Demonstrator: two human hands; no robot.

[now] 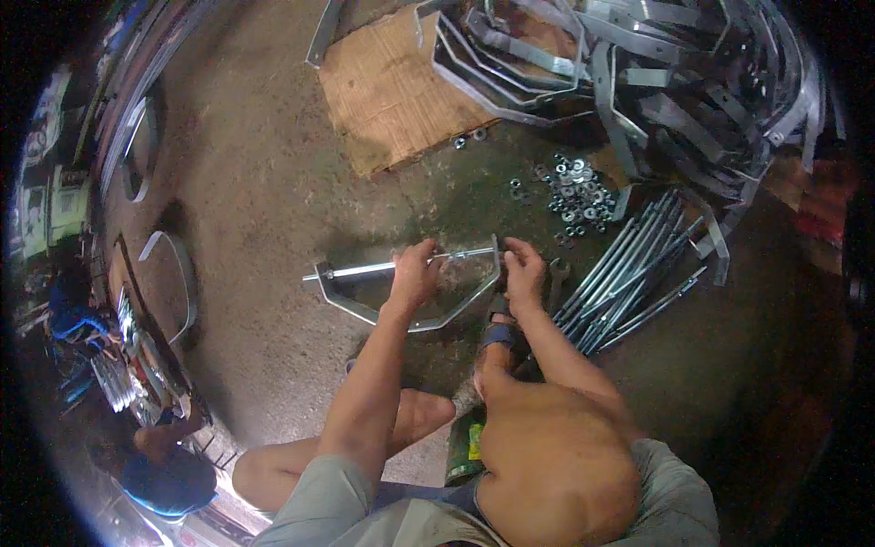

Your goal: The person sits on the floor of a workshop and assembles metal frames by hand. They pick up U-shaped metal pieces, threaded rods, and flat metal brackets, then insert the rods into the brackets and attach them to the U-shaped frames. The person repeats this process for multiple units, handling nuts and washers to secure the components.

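One rod (365, 269) is clamped in the left hand (416, 275); right hand's grip (525, 276), at one bracket (427, 325), is unclear

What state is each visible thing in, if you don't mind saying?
Metal rod, spanning the bent bracket
Bent bracket, ends bridged
Left hand, gripping metal rod
Right hand, at bracket's right end
Nuts and washers, loosely heaped
Other rods, piled
Other brackets, heaped
Cardboard, lying flat
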